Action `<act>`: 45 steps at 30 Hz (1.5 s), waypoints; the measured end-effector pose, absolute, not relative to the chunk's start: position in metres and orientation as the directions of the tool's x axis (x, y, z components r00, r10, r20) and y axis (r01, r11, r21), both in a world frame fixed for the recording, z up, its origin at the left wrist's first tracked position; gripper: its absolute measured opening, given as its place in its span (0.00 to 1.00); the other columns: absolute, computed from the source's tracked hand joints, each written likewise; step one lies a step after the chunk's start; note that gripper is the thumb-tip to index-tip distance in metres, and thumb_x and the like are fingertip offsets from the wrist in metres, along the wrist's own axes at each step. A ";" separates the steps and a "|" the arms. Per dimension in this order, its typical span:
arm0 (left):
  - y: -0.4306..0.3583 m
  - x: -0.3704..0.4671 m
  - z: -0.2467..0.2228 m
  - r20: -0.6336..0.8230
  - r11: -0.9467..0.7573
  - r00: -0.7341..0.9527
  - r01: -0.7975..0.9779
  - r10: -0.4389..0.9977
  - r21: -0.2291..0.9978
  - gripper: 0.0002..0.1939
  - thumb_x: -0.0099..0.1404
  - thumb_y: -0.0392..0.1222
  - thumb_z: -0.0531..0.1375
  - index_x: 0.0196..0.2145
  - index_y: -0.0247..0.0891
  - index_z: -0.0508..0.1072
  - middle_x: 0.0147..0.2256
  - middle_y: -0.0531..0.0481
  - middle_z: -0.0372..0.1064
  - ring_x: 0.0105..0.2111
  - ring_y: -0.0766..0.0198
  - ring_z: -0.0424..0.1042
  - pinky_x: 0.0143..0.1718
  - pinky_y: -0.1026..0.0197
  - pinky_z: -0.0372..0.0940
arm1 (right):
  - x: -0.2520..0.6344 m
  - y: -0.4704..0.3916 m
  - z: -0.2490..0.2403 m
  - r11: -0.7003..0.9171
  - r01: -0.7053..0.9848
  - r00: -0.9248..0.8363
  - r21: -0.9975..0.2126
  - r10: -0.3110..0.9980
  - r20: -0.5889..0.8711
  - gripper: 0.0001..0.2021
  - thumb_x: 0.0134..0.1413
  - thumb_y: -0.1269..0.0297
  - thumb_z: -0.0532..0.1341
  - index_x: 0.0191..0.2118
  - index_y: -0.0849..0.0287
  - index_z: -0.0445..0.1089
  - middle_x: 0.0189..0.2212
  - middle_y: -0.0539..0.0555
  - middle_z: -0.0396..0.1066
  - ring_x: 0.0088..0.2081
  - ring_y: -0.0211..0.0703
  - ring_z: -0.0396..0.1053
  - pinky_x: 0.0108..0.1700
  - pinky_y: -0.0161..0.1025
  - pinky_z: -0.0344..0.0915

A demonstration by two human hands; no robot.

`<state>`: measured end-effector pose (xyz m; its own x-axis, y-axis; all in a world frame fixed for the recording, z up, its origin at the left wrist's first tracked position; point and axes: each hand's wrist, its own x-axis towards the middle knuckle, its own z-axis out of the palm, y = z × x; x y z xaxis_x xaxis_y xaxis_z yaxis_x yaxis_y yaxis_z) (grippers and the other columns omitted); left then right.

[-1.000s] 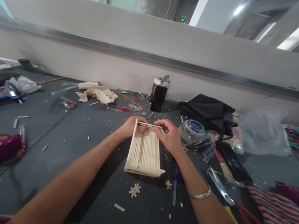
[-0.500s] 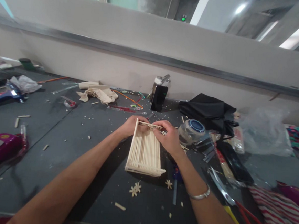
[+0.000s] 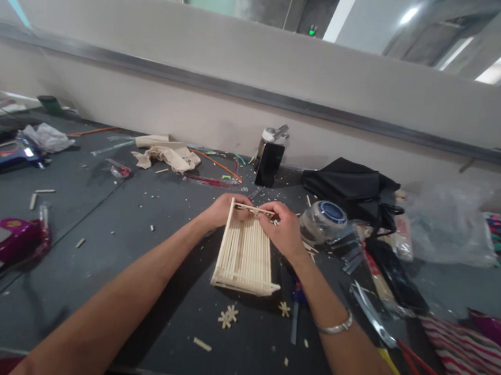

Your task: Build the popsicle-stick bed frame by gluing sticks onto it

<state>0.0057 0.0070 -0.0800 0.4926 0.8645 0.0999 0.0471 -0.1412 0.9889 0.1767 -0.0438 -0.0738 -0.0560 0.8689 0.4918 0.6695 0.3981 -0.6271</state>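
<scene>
In front of me a small frame of pale wooden sticks (image 3: 248,251) rests on the dark table, its slats laid side by side with raised bars at both short ends. My left hand (image 3: 227,209) grips its far left end, the fingertips partly hidden behind the end bar. At the far right corner my right hand (image 3: 281,224) pinches the same bar, thumb inside the frame. Small star shapes of stick pieces, a cluster (image 3: 228,316) and a single star (image 3: 284,309), lie near the frame's front edge.
Behind the frame stands a black phone (image 3: 270,165). A clear jar with a blue lid (image 3: 323,221) is right of my hand, with a black bag (image 3: 350,184) beyond. Scissors (image 3: 374,318) and striped cloth (image 3: 471,361) lie right; a purple device (image 3: 3,249) sits left. Stick scraps are scattered about.
The view has shifted slightly, so everything sits a little further right. Both hands keep their hold on the stick frame, with no other clear movement.
</scene>
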 end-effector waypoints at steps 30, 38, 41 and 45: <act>0.008 0.004 -0.082 0.072 -0.100 0.483 0.034 0.873 0.994 0.13 0.47 0.43 0.67 0.28 0.31 0.74 0.22 0.54 0.67 0.22 0.71 0.62 0.25 0.68 0.56 | 0.176 -0.044 -0.074 0.371 0.658 -0.038 -0.655 0.885 0.463 0.04 0.49 0.66 0.59 0.31 0.57 0.71 0.29 0.52 0.74 0.31 0.43 0.70 0.35 0.39 0.65; 0.008 0.004 -0.083 0.085 -0.101 0.492 0.006 0.866 0.995 0.14 0.47 0.44 0.67 0.28 0.31 0.74 0.22 0.54 0.66 0.22 0.72 0.62 0.25 0.68 0.56 | 0.176 -0.045 -0.076 0.369 0.654 -0.046 -0.661 0.891 0.452 0.05 0.49 0.65 0.60 0.32 0.57 0.71 0.30 0.52 0.74 0.31 0.42 0.70 0.35 0.38 0.64; 0.008 0.004 -0.083 0.086 -0.104 0.489 0.010 0.868 0.995 0.14 0.46 0.43 0.67 0.29 0.31 0.74 0.22 0.54 0.66 0.22 0.72 0.61 0.25 0.68 0.56 | 0.177 -0.044 -0.076 0.368 0.658 -0.048 -0.656 0.891 0.452 0.05 0.49 0.65 0.60 0.33 0.57 0.71 0.31 0.52 0.74 0.32 0.42 0.70 0.35 0.38 0.64; 0.010 0.003 -0.087 0.077 -0.086 0.494 -0.005 0.866 0.996 0.14 0.47 0.44 0.68 0.30 0.31 0.74 0.22 0.54 0.67 0.22 0.71 0.62 0.25 0.68 0.56 | 0.177 -0.044 -0.077 0.369 0.664 -0.045 -0.651 0.888 0.457 0.05 0.48 0.65 0.60 0.32 0.57 0.71 0.30 0.52 0.74 0.31 0.42 0.70 0.35 0.38 0.64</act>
<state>0.0032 0.0097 -0.0866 0.4936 0.8663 0.0770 -0.0050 -0.0857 0.9963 0.1767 -0.0435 -0.0769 -0.0453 0.8883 0.4570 0.6637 0.3686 -0.6508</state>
